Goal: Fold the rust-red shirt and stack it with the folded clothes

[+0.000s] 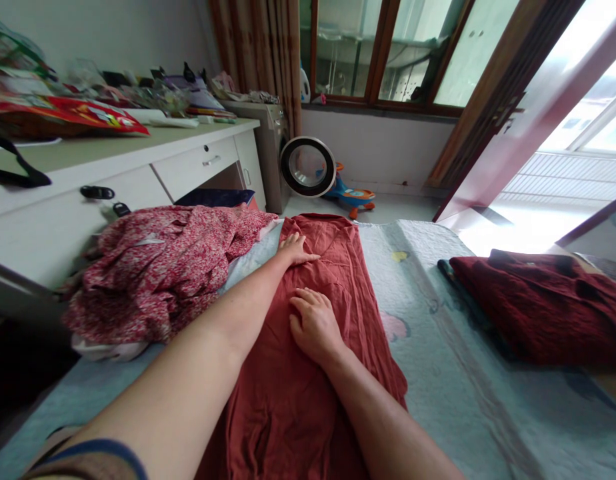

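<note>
A rust-red garment [273,373] lies lengthwise on the bed, its far end near the bed's edge and some wrinkles across it. My left hand [293,251] rests on its upper left part, fingers spread and palm down. Closer to me, my right hand [315,323] lies on the middle of the same cloth with its fingers slightly bent and apart. Neither hand grips the fabric. Left of my left forearm sits a crumpled pink and white patterned garment [188,260].
A light blue quilted bed cover [438,387] lies underneath. Folded dark red clothes [543,307] are stacked at the right. Behind stand a cluttered desk [188,143], a washing machine with its round door [308,167] open, and a blue and orange ride-on toy [355,195].
</note>
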Demonstrator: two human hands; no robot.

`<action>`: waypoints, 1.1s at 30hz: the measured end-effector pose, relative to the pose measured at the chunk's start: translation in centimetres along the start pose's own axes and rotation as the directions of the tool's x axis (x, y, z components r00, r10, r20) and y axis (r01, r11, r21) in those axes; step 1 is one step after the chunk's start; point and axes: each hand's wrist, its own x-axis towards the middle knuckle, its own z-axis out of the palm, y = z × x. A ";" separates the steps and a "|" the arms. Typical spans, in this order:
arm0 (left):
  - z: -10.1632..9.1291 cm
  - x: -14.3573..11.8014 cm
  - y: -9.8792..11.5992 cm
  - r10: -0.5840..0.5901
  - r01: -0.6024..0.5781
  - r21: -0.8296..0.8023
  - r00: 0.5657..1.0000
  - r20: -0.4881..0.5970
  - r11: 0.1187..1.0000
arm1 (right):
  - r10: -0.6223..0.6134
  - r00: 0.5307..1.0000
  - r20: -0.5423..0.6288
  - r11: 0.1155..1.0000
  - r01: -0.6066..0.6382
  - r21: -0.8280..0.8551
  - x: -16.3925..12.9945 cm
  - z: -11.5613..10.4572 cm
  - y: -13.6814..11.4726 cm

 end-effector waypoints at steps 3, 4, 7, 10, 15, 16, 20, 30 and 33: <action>0.4 -0.3 0.4 -0.034 0.035 0.008 0.999 -0.012 0.999 | 0.141 0.970 -0.199 0.990 -0.143 0.002 0.5 -0.9 1.2; 0.5 -0.4 0.4 -0.032 0.032 0.007 0.999 -0.025 0.999 | 0.203 0.947 -0.250 0.977 -0.214 -0.015 0.6 -1.3 1.7; 1.0 -0.5 0.4 -0.018 0.019 0.004 0.996 -0.084 1.000 | 0.374 0.880 -0.293 0.910 -0.410 -0.068 0.8 -2.0 3.0; 1.2 -0.6 0.6 -0.037 0.036 -0.013 0.992 -0.124 0.999 | 0.460 0.852 -0.251 0.866 -0.493 -0.087 0.8 -2.3 3.7; 0.8 -0.6 0.9 -0.066 0.065 -0.012 0.995 -0.077 0.998 | 0.511 0.832 -0.217 0.849 -0.528 -0.028 0.9 -2.5 3.8; 0.7 -0.5 0.9 -0.061 0.060 -0.010 0.996 -0.069 0.998 | 0.518 0.825 -0.225 0.845 -0.535 -0.015 0.9 -2.5 3.9; 0.2 -0.3 0.7 -0.043 0.043 -0.003 0.999 -0.021 0.999 | 0.526 0.812 -0.252 0.836 -0.548 -0.022 0.9 -2.3 4.3; -0.5 -0.9 0.2 0.011 -0.011 0.008 0.998 0.062 1.000 | 0.188 0.933 -0.308 0.948 -0.254 -0.193 0.5 -1.2 2.7; 0.2 -0.9 0.2 0.009 -0.009 0.012 1.000 0.006 1.000 | 0.048 0.990 -0.129 0.983 -0.069 -0.168 0.4 -0.1 2.0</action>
